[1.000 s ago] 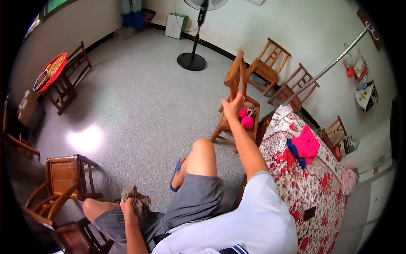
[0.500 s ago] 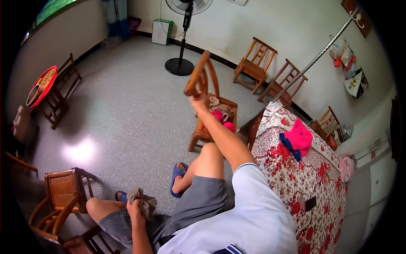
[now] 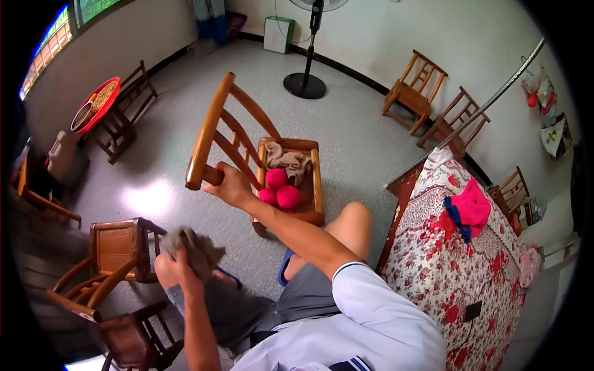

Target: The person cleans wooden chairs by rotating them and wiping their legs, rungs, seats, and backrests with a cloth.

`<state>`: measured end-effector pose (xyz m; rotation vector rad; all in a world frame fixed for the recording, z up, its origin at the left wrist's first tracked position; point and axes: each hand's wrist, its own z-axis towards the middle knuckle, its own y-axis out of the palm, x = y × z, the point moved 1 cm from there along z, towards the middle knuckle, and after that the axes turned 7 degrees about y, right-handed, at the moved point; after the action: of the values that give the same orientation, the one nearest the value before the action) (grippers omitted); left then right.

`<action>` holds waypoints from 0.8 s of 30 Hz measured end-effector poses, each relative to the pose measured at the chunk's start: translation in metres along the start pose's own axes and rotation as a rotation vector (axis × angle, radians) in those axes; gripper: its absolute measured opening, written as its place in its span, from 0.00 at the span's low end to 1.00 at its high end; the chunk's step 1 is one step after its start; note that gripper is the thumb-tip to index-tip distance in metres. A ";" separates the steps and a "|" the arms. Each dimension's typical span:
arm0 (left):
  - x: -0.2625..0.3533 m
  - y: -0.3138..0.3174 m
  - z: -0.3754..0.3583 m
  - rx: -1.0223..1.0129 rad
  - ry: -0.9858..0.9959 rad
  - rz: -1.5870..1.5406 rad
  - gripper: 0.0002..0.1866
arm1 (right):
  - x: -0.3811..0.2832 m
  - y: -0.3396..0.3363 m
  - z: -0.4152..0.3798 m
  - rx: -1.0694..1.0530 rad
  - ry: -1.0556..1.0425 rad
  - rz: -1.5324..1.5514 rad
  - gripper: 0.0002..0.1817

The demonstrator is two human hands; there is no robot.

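Observation:
My right hand [image 3: 232, 185] grips the top of the backrest of a wooden chair [image 3: 312, 179] in front of me. On that chair's seat lie pink balls [image 3: 287, 196] and a crumpled beige cloth [image 3: 289, 162]. Low at the left, near my knee, my left hand [image 3: 182, 267] holds a bunched grey-brown cloth [image 3: 199, 250]. Part of that hand's fingers is hidden by the cloth.
Wooden chairs [image 3: 114, 247] stand at lower left, others [image 3: 411, 99] along the back wall. A bed [image 3: 433, 272] with pink clothing [image 3: 471, 207] is at my right. A fan [image 3: 304, 85] and a red tray [image 3: 105, 102] stand farther off.
The wooden chair has come closer and turned, its backrest now leftward in view, with my right hand still on it. My left hand and its cloth are higher. The whole view has shifted.

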<state>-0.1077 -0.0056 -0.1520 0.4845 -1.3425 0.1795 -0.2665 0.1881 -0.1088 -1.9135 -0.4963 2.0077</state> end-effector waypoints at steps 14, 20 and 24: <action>-0.047 0.016 0.069 0.070 -0.467 -0.314 0.14 | 0.197 -0.063 -0.044 0.307 0.047 -0.337 0.34; -0.056 0.024 0.071 0.090 -0.485 -0.243 0.15 | 0.197 -0.061 -0.036 0.259 0.203 -0.005 0.32; -0.059 0.016 0.073 0.042 -0.511 -0.210 0.17 | 0.172 -0.094 -0.064 0.234 0.493 1.056 0.27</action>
<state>-0.1928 -0.0143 -0.1941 0.7357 -1.7738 -0.0990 -0.2121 0.3524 -0.2212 -2.6483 1.0241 1.7704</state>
